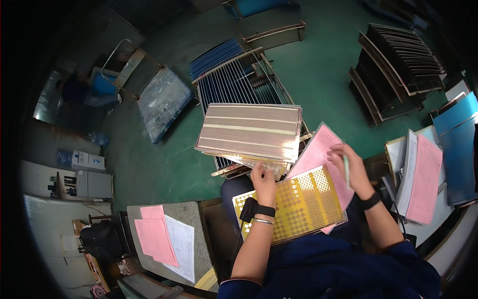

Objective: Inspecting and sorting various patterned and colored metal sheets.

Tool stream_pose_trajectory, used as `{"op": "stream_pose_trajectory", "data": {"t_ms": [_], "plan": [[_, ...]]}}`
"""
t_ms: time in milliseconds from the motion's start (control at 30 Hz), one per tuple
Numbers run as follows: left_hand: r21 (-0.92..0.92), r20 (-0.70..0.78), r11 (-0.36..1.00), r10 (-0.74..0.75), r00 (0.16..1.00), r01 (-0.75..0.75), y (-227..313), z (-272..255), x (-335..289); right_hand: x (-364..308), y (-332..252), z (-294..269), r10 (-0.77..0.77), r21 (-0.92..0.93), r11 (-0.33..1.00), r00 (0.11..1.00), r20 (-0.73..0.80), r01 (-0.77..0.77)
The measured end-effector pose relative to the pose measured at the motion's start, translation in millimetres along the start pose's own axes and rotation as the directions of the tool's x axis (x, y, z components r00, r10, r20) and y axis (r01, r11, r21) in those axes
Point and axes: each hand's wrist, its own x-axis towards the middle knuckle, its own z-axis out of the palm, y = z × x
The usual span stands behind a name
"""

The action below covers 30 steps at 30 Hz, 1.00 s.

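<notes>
My left hand [264, 183] rests on the near edge of a thick stack of copper-coloured panels [251, 130], fingers curled under its bottom sheets. A yellow patterned panel [298, 202] lies on my lap just below that hand. My right hand [350, 167] grips a pale green pen [346, 169] and hovers over a pink paper sheet [318, 149] that sits partly under the yellow panel. Both wrists wear dark bands.
A rack of blue panels [239, 74] stands behind the stack on the green floor. Dark panel racks [398, 65] stand at far right. Pink and white papers [423, 174] and blue sheets [458, 144] pile at right. A grey stool [194, 214] with papers is at left.
</notes>
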Motion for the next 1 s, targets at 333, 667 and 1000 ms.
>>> {"op": "stream_pose_trajectory", "data": {"t_ms": [333, 667, 1000], "plan": [[-0.569, 0.426, 0.457, -0.548, 0.720, 0.684, 4, -32, 41, 73, 57, 105, 0.182, -0.637, 0.769, 0.973, 0.143, -0.050], [-0.469, 0.402, 0.489, -0.624, 0.670, 0.736, 32, -22, 48, 75, 67, 111, 0.216, -0.265, 0.943, 0.976, 0.025, -0.202], [-0.619, 0.362, 0.435, -0.581, 0.729, 0.654, -3, -17, 54, 67, 56, 112, 0.136, -0.235, 0.965, 0.987, 0.083, -0.113]]}}
